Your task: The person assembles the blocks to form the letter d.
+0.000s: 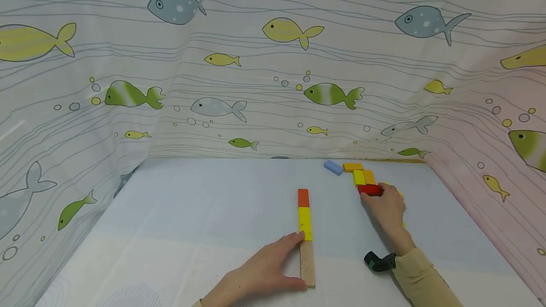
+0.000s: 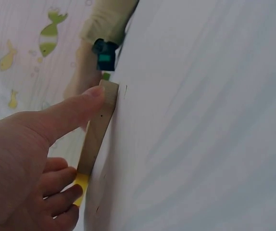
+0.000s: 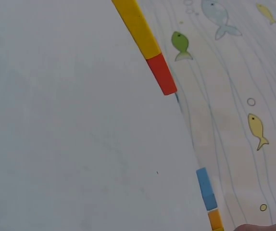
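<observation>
A straight row on the white table has a plain wooden block [image 1: 307, 264] nearest me, a yellow block [image 1: 304, 219] beyond it and an orange-red block [image 1: 303, 198] at the far end. My left hand [image 1: 268, 266] lies along the row's left side, its straight thumb [image 2: 75, 108] against the wooden block and its fingertips at the yellow one. Farther off to the right, my right hand [image 1: 389, 207] pinches a red block [image 1: 368, 190] by its two ends. The right wrist view catches only a sliver of that hand at the bottom edge.
Beyond the red block lie a yellow block [image 1: 359, 178], orange blocks [image 1: 352, 167] and a blue block [image 1: 333, 167]. Yellow-green pieces [image 1: 404, 225] are partly hidden behind the right hand. A dark wrist device [image 1: 380, 262] sits at the right sleeve. Fish-patterned sheeting [image 1: 264, 75] borders the table.
</observation>
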Demonstrator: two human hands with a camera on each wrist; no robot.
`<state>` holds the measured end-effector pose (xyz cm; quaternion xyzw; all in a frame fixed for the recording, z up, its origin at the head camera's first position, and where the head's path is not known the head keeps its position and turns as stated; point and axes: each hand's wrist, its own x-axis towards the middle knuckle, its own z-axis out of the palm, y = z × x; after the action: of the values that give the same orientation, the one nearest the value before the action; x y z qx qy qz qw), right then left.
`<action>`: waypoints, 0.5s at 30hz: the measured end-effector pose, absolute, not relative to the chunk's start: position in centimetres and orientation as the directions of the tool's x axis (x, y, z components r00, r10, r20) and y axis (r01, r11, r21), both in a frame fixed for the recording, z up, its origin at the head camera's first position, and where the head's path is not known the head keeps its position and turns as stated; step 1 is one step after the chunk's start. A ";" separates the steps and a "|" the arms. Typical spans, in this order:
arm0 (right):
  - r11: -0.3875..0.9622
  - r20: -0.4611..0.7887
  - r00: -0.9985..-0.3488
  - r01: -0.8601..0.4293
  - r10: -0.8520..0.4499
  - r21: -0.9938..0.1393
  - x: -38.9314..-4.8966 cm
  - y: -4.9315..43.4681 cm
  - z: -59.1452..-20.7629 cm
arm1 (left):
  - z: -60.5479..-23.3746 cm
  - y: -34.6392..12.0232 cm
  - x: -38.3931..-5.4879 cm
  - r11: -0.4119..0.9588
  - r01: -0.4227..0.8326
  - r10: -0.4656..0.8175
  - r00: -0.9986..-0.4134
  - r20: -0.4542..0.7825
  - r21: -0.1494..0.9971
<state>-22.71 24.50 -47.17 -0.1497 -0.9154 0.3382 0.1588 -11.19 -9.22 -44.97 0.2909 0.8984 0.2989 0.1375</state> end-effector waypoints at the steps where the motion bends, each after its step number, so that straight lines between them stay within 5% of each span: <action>1: 0.730 0.194 -0.904 0.165 0.381 -0.663 -22.7 24.5 -47.2 | -45.0 -9.2 -11.2 0.653 0.440 0.604 -0.794 -0.073 0.616; 15: 0.764 0.245 -0.909 0.112 0.337 -0.636 -22.9 24.5 -47.4 | -45.2 -9.1 -11.4 0.647 0.423 0.606 -0.790 -0.091 0.635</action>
<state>-22.88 24.53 -47.37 -0.1216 -0.9227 0.3214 0.1749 -11.38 -9.14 -45.21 0.2873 0.8950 0.3068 0.1495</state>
